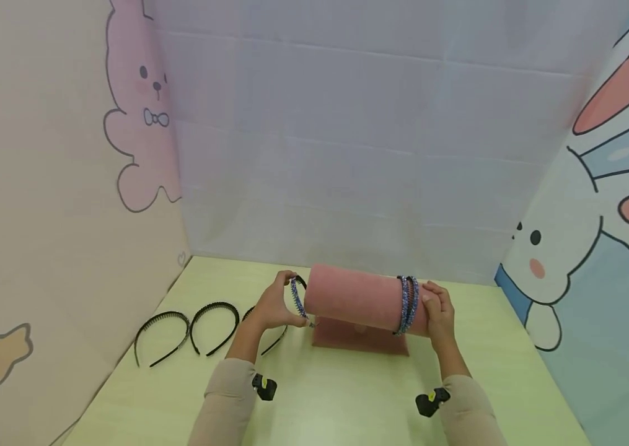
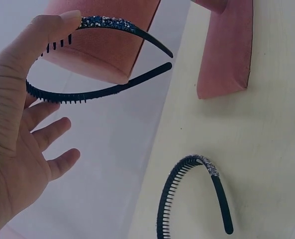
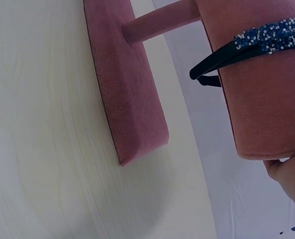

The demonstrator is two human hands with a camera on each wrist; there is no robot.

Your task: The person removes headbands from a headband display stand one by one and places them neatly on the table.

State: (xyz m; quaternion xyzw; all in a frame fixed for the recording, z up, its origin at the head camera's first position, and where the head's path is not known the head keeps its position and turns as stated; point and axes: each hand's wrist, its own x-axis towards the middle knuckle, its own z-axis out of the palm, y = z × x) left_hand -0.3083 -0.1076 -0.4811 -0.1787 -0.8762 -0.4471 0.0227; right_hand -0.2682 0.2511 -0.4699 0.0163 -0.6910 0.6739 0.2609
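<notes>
A pink velvety headband stand (image 1: 354,298) has a thick horizontal roll on a short post (image 3: 162,21) above a flat base (image 1: 342,341). My left hand (image 1: 272,306) pinches a black toothed headband with blue glitter (image 2: 107,22) at the roll's left end. Its two tips point towards the roll, and part of the band overlaps the roll in the left wrist view. At the right end, my right hand (image 1: 441,314) grips the roll, thumb in front. Near that hand, two blue-glitter headbands (image 1: 413,306) sit side by side around the roll.
On the pale wooden table (image 1: 325,402), black headbands (image 1: 215,305) lie in a row to the left; the one nearest the stand is partly hidden by my left arm. A white curtain (image 1: 314,155) hangs behind. Walls with cartoon animals (image 1: 559,248) close both sides.
</notes>
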